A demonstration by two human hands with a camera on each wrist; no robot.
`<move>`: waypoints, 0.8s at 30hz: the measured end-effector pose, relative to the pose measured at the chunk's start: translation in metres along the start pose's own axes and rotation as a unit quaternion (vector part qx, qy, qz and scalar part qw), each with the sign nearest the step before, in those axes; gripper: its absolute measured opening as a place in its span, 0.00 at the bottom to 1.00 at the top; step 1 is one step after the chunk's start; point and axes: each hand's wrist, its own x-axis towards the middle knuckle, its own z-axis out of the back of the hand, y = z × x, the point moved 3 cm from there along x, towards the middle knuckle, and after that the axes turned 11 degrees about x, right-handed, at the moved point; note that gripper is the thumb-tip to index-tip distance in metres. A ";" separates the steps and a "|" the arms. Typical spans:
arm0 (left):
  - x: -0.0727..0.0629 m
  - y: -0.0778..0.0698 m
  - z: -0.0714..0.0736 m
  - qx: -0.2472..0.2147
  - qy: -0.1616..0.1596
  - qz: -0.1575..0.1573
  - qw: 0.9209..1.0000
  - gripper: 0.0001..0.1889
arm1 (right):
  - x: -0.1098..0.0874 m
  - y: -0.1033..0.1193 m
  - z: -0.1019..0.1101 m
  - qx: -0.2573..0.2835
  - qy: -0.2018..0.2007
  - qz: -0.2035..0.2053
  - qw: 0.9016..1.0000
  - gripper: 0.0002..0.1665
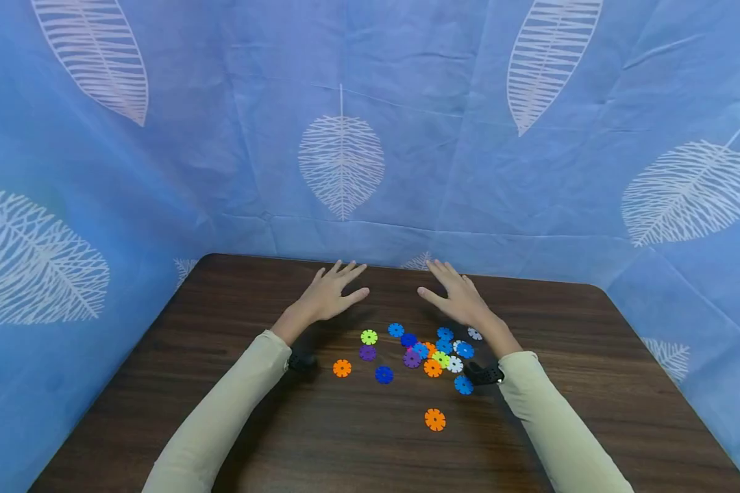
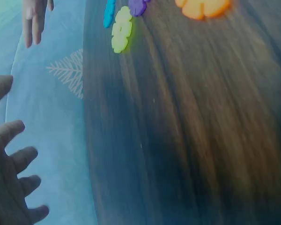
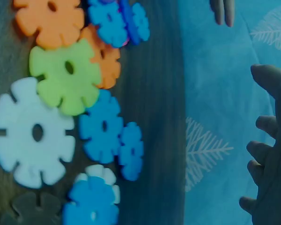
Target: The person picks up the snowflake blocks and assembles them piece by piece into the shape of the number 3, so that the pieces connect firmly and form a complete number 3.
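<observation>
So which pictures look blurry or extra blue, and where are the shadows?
Head view: fairly crisp, with dark shadows on the brown wood-grain table along the beige fabric sleeves; left wrist view: bluish and blurry, the orange plastic notched disc soft-edged; right wrist view: bluish and soft, the white plastic notched disc tinted blue.

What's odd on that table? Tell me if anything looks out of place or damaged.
Only one thing stands out mildly: an orange disc lies by itself, nearer the person than all the other discs, many of which overlap in a loose cluster. No damage is plain to see.
</observation>
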 end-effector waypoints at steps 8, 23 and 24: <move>-0.015 0.005 0.011 -0.136 0.037 -0.044 0.989 0.36 | -0.019 0.022 0.019 0.124 0.030 0.028 0.992 0.43; -0.045 -0.005 -0.002 -0.166 0.203 -0.148 0.953 0.10 | -0.081 0.043 0.001 0.141 0.194 0.134 0.961 0.27; -0.046 -0.006 -0.002 -0.158 0.211 -0.152 0.953 0.10 | -0.084 0.044 -0.002 0.144 0.206 0.136 0.958 0.26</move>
